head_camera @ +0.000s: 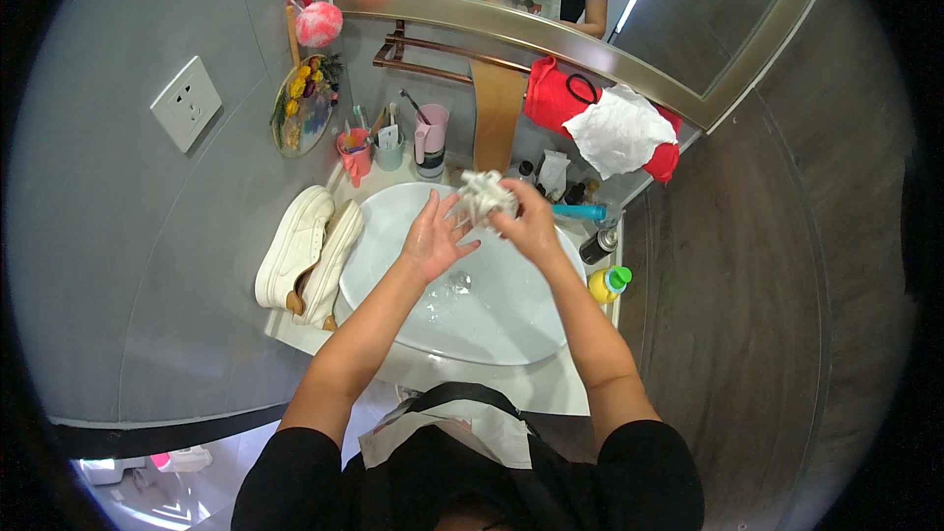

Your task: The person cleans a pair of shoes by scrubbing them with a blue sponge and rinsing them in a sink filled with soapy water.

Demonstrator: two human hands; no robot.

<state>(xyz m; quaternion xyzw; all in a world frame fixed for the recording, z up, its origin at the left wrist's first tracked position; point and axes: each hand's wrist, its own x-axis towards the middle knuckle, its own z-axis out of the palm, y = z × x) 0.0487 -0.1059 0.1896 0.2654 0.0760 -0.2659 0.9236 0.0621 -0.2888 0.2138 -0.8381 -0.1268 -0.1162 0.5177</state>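
Observation:
Over the white wash basin [509, 324], my right hand [532, 225] grips a crumpled bundle of white cord [483, 198], which looks like shoelaces and is slightly blurred. Just left of it my left hand [431, 240] is wet, palm turned up with its fingers apart. Some loose strands hang close to the left fingertips; whether they touch cannot be told. Water drops lie around the drain [460, 282]. A pair of white shoes [310, 258] leans against the wall on the basin's left, with no laces visible in them.
Behind the basin stand a pink cup [431, 134], a red cup [355, 153] and a green cup [389, 155] with brushes. A yellow pump bottle [606, 285] and a dark can [598, 246] line the right edge. A red towel [549, 96] and white cloth [623, 131] hang from the rack.

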